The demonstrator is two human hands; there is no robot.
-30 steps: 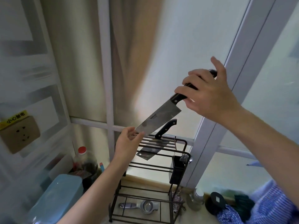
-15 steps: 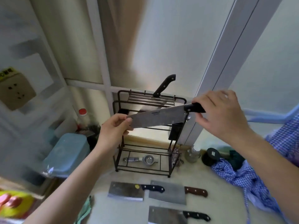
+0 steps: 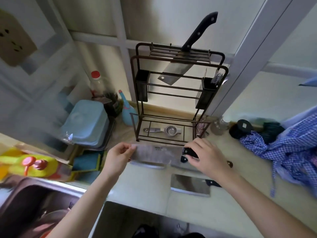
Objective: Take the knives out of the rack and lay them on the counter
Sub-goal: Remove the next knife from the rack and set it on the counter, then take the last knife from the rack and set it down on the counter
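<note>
Spanning both hands (image 3: 118,156) (image 3: 206,156), the broad grey-bladed, black-handled knife (image 3: 154,152) lies level.

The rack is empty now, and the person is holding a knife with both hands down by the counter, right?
Not quite. The head view shows the rack is not empty: one cleaver with a black handle is in its top slots. The rest is right: the left hand pinches the blade end of the knife and the right hand holds its handle, low by the counter.
</note>
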